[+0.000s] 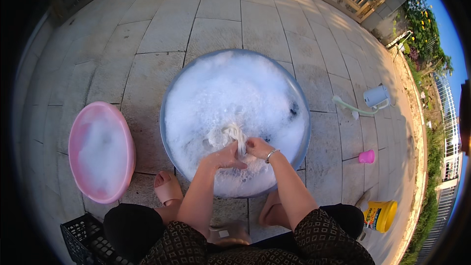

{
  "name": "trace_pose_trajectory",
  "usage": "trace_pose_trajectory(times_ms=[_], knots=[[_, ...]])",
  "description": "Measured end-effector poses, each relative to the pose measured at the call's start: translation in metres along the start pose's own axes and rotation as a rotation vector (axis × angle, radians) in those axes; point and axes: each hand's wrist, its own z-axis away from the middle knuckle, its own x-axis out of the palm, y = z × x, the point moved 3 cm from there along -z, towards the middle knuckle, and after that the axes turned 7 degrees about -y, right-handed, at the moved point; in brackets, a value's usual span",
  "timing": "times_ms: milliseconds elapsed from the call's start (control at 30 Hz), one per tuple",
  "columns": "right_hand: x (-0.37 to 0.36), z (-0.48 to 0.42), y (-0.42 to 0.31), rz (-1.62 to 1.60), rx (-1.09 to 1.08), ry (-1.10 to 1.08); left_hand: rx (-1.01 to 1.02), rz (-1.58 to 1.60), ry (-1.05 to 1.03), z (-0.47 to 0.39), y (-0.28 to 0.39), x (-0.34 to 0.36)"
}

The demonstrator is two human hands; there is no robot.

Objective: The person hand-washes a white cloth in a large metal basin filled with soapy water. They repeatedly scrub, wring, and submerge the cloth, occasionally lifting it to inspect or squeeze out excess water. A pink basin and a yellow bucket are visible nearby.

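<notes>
A large round basin [307, 132] in front of me is full of white suds [220, 84]. Near its front side, a wet, twisted white cloth [235, 134] rises out of the foam. My left hand [225, 156] holds the cloth's left side with the fingers, its thumb spread away below. From the right, my right hand [260, 148] pinches the cloth between bent fingers, a bracelet on the wrist. Dark fabric or water [293, 109] shows through the foam at the right. What lies under the suds is hidden.
A pink basin [129, 154] with suds stands left, above a black plastic crate [82, 228]. On the paving at right are a pale jug-like container [376, 95] with a greenish hose [349, 106], a pink cup [367, 156] and a yellow bucket [386, 216].
</notes>
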Motion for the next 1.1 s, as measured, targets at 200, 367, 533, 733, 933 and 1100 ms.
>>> trace_pose_trajectory(times_ms=[200, 367, 533, 733, 933, 1100], knots=[[-0.004, 0.005, -0.016, -0.591, -0.19, 0.335, 0.398, 0.632, 0.215, 0.0, 0.019, 0.017], [-0.033, 0.044, -0.065, -1.55, -0.48, 0.131, 0.387, 0.779, 0.229, 0.018, 0.036, 0.017], [-0.056, 0.064, -0.1, -1.139, -0.54, 0.232, 0.121, 0.788, 0.16, 0.006, -0.031, 0.04], [-0.033, 0.038, -0.006, -0.181, -0.174, 0.353, 0.587, 1.411, 0.195, 0.01, 0.021, 0.022], [-0.007, 0.044, -0.059, -0.486, -0.252, 0.104, 0.684, 1.53, 0.183, 0.027, 0.047, -0.03], [-0.037, 0.065, -0.084, -1.19, -0.647, 0.35, 0.599, 1.271, 0.567, 0.032, 0.047, -0.084]])
